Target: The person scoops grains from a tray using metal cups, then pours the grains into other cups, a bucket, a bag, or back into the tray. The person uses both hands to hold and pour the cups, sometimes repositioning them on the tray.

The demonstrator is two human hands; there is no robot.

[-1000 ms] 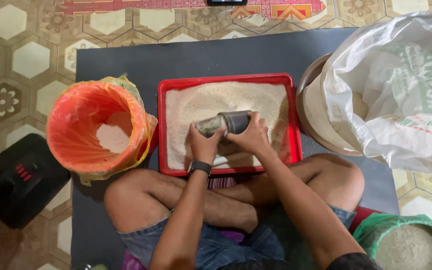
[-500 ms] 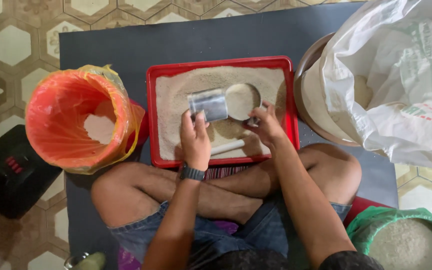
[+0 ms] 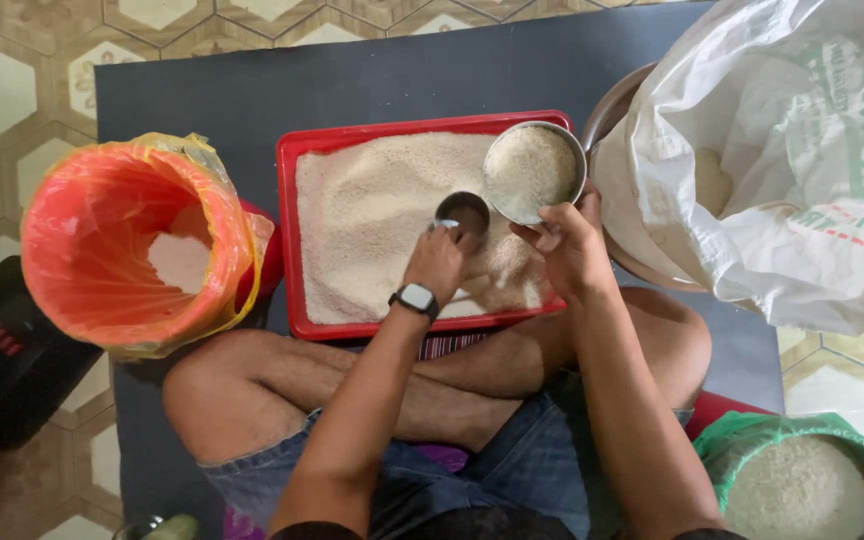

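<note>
I see right hand point(image 3: 572, 245) now holding steel bowl point(image 3: 534, 172) full of rice above red tray point(image 3: 287, 240); half second ago lying flat. Left hand point(image 3: 439, 260) grips small cup point(image 3: 463, 212), scooping from tray middle.

red tray point(image 3: 287, 240), orange bag point(image 3: 102, 240), dark mat point(image 3: 352, 80)

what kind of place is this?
Likely a home floor used for portioning rice: patterned floor tiles, a dark mat, a red tray of rice and a big white sack.
</note>
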